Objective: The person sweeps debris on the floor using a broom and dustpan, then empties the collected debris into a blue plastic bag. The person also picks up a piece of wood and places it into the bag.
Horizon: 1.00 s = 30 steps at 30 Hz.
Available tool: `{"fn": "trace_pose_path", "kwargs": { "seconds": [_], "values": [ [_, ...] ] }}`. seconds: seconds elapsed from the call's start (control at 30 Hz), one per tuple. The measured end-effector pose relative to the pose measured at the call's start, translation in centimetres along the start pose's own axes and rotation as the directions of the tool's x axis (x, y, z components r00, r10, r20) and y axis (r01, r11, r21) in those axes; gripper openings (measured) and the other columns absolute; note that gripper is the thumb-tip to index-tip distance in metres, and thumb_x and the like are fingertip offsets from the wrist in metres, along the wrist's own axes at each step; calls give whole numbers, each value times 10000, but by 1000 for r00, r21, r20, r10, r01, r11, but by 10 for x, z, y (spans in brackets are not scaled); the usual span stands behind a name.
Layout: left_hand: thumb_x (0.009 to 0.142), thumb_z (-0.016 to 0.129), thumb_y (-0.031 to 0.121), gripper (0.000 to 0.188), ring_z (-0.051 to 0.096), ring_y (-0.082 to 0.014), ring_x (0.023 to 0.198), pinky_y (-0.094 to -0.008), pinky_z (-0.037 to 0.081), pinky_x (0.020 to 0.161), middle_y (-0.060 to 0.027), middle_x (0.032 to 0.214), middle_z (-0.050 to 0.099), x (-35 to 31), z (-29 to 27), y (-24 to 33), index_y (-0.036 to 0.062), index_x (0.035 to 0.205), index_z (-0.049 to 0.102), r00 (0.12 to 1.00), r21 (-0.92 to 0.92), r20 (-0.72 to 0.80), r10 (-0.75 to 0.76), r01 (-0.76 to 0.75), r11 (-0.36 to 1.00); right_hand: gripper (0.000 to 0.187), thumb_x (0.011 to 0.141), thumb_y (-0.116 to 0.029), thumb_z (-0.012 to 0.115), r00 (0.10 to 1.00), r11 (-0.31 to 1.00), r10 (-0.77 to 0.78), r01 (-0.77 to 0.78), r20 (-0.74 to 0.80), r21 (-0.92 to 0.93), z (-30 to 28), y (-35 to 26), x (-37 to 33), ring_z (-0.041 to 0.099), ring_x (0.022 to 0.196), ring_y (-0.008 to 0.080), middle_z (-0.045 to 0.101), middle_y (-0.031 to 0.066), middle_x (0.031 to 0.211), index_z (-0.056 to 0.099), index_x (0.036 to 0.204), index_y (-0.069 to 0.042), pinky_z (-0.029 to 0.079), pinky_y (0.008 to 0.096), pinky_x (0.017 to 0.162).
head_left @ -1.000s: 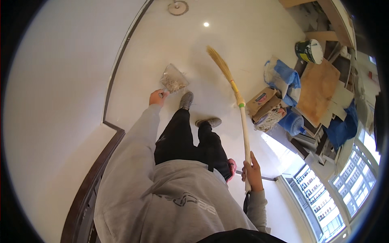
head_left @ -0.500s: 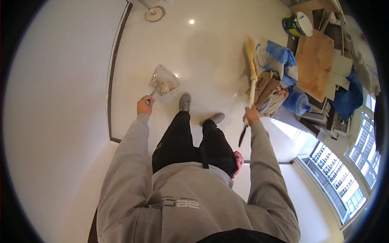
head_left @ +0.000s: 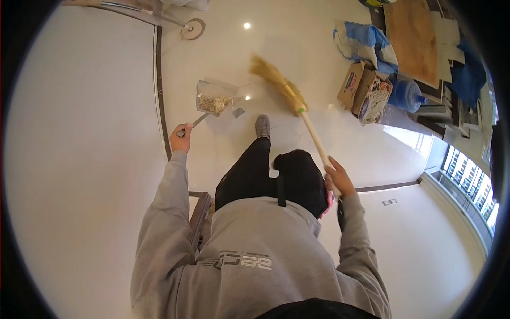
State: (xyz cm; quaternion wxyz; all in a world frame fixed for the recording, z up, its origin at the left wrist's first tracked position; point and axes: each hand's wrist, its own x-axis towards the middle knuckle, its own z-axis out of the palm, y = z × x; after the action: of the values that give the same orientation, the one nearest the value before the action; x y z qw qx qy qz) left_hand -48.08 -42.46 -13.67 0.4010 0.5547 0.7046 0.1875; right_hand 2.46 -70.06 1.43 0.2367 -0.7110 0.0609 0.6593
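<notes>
My left hand (head_left: 181, 138) is closed round the grey handle of a dustpan (head_left: 204, 87), whose clear pan holds straw-like debris (head_left: 213, 104). A small grey scrap (head_left: 238, 112) shows at the pan's right corner. In my right hand (head_left: 339, 177) is the pale wooden handle of a broom (head_left: 313, 135); its yellow straw head (head_left: 276, 78) angles up and left, to the right of the dustpan and apart from it. Whether the bristles touch the floor I cannot tell.
On the right stand a cardboard box (head_left: 351, 85) with stringy scraps, a blue-and-white bag (head_left: 366, 42), a blue water jug (head_left: 406, 95) and stacked boards (head_left: 409, 37). A round-based pole (head_left: 192, 29) stands at the far left, near the wall (head_left: 90, 133).
The broom head has swung left from beside the bag toward the dustpan. My right hand has come lower, and my left hand has shifted slightly left. The grey scrap now shows beside the pan.
</notes>
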Motion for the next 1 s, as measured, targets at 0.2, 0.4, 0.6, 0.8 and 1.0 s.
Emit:
{"fn": "trace_pose_path", "kwargs": {
  "seconds": [0.2, 0.4, 0.6, 0.8, 1.0],
  "values": [
    [930, 746, 289, 285, 678, -143, 808, -276, 534, 774, -58, 855, 715, 6, -30, -19, 9, 912, 697, 997, -68, -25, 74, -76, 995, 464, 1039, -292, 507, 984, 995, 53, -68, -169, -79, -30, 102, -111, 466, 453, 99, 474, -10, 648, 425, 1481, -176, 413, 261, 394],
    [935, 743, 300, 296, 691, -162, 806, -280, 544, 765, -68, 872, 707, 13, -50, -32, 11, 923, 683, 999, -254, 21, -28, 33, 967, 318, 1044, -304, 477, 924, 979, 127, -58, -361, 194, 10, 220, -138, 447, 448, 100, 450, -14, 644, 509, 1298, -114, 421, 273, 387],
    [940, 732, 328, 324, 709, -181, 840, -315, 580, 808, -82, 932, 697, 7, -73, -1, 17, 935, 643, 996, -211, 69, -49, 63, 975, 225, 1014, -249, 504, 940, 949, 114, -7, -323, 316, 51, 314, -64, 500, 468, 144, 504, 17, 654, 528, 1090, -38, 423, 307, 401],
    [952, 715, 306, 302, 709, -197, 879, -325, 582, 869, -99, 996, 700, 17, -93, 23, 12, 951, 648, 991, -222, 117, -72, 96, 970, 144, 1018, -187, 470, 981, 671, 190, -95, -47, 735, 96, 298, 90, 523, 485, 149, 487, 35, 630, 454, 978, -50, 442, 294, 403],
    [981, 673, 281, 296, 695, -199, 934, -338, 587, 902, -114, 1080, 692, 2, -116, 21, -13, 1017, 665, 979, -202, 132, -154, 179, 963, 160, 975, -188, 563, 986, 410, -92, -87, 136, 908, 121, 189, 223, 536, 479, 219, 539, 72, 631, 475, 962, -54, 459, 387, 430]
  ]
}}
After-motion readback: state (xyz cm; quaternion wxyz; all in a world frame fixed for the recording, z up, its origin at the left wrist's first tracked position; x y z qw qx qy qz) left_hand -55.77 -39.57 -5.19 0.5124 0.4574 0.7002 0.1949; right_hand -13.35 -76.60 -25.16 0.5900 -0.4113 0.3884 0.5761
